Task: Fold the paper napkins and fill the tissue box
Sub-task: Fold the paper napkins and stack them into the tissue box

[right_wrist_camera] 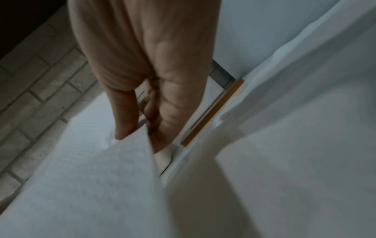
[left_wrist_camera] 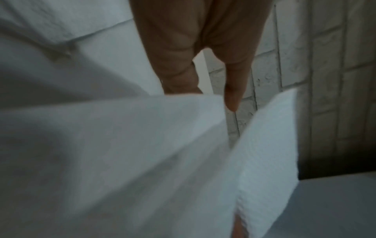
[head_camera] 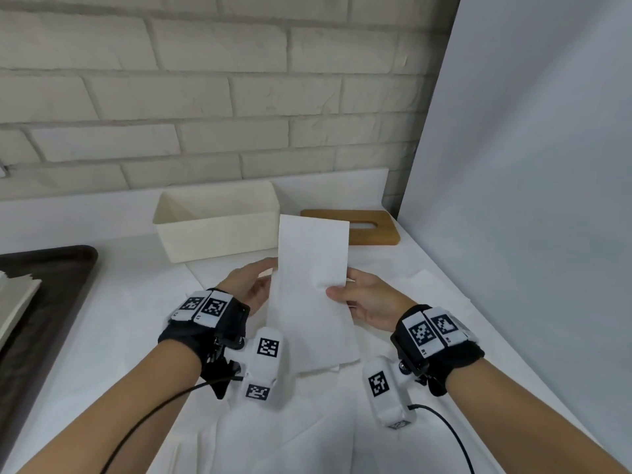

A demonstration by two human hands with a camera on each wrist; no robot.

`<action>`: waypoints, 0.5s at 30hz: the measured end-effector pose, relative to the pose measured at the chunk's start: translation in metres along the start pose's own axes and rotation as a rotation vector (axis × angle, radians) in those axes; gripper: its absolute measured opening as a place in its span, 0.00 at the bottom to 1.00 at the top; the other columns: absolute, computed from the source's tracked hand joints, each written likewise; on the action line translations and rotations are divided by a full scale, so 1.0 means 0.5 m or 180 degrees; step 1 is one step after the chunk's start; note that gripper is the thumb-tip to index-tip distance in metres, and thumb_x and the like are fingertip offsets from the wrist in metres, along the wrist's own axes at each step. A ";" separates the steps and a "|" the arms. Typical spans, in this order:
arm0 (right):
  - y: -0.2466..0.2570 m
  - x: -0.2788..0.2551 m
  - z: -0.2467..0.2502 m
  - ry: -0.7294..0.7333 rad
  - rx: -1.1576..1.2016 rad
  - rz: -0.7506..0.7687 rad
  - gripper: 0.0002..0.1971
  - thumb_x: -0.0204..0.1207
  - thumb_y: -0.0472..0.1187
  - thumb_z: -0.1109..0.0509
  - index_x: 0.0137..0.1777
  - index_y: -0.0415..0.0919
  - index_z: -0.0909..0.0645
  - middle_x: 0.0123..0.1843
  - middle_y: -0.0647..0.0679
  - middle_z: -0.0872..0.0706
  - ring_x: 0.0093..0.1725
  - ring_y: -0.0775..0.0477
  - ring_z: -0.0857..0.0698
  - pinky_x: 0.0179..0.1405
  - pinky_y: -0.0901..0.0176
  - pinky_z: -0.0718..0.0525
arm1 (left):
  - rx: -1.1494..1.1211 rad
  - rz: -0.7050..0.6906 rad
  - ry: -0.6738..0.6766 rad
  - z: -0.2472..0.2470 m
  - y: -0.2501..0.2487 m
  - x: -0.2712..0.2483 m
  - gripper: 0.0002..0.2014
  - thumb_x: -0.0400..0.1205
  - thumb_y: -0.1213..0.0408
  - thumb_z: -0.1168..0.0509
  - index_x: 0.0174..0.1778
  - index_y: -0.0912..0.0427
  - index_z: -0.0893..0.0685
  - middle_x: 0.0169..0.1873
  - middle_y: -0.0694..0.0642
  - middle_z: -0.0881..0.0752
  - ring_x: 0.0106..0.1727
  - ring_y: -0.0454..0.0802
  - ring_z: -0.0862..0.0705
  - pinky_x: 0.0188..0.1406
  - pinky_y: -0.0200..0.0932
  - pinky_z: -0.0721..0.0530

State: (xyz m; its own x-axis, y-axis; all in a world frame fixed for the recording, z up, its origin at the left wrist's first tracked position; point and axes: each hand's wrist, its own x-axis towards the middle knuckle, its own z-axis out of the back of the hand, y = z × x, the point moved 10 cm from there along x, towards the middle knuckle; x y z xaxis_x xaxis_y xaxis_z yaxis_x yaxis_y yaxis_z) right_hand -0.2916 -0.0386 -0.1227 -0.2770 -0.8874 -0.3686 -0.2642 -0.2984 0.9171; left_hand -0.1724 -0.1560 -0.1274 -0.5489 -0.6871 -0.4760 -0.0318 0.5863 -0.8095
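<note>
The napkin (head_camera: 309,292) hides the left hand's fingertips (head_camera: 270,263) and part of the wooden lid (head_camera: 372,227)

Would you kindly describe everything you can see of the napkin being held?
The napkin is a white, soft, lightly textured paper strip, folded long and narrow. It stands nearly upright above the table, its top edge in front of the box and lid. The left hand holds its left edge; the right hand pinches its right edge, thumb in front. Its lower end reaches the napkins spread below.
</note>
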 end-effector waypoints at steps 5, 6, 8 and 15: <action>0.012 0.015 -0.001 -0.0088 0.0033 -0.0028 0.16 0.78 0.40 0.32 0.65 0.40 0.23 0.57 0.47 0.14 0.51 0.50 0.14 0.46 0.62 0.16 | 0.1049 -0.0003 0.0486 -0.044 -0.011 0.013 0.08 0.83 0.70 0.41 0.42 0.65 0.17 0.32 0.56 0.12 0.30 0.47 0.15 0.25 0.33 0.15; 0.015 0.016 0.003 -0.0172 0.0018 -0.0017 0.14 0.78 0.42 0.33 0.62 0.40 0.21 0.54 0.47 0.13 0.49 0.51 0.14 0.43 0.62 0.16 | 0.1193 -0.0048 0.0564 -0.053 -0.011 0.007 0.10 0.83 0.69 0.41 0.41 0.63 0.16 0.31 0.54 0.11 0.29 0.46 0.14 0.25 0.33 0.15; 0.020 0.020 0.015 -0.0370 -0.0007 -0.0003 0.06 0.80 0.42 0.34 0.52 0.42 0.19 0.48 0.49 0.13 0.44 0.53 0.15 0.37 0.65 0.18 | 0.1217 -0.0060 0.0652 -0.058 -0.003 0.007 0.10 0.84 0.68 0.43 0.46 0.60 0.15 0.32 0.52 0.09 0.31 0.45 0.12 0.26 0.33 0.13; -0.003 0.033 0.015 -0.0367 0.0004 -0.0197 0.05 0.81 0.41 0.36 0.49 0.42 0.20 0.46 0.48 0.13 0.41 0.52 0.15 0.33 0.65 0.17 | 0.0216 0.0009 0.0379 -0.022 0.020 0.018 0.12 0.87 0.70 0.50 0.56 0.62 0.22 0.42 0.57 0.13 0.40 0.51 0.14 0.26 0.37 0.12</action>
State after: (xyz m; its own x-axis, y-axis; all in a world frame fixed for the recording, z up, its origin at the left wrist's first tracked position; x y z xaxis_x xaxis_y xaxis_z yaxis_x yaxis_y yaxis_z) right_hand -0.3024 -0.0501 -0.1313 -0.3644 -0.8210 -0.4395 -0.2853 -0.3508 0.8919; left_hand -0.1867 -0.1517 -0.1360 -0.6442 -0.6274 -0.4374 0.0242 0.5549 -0.8316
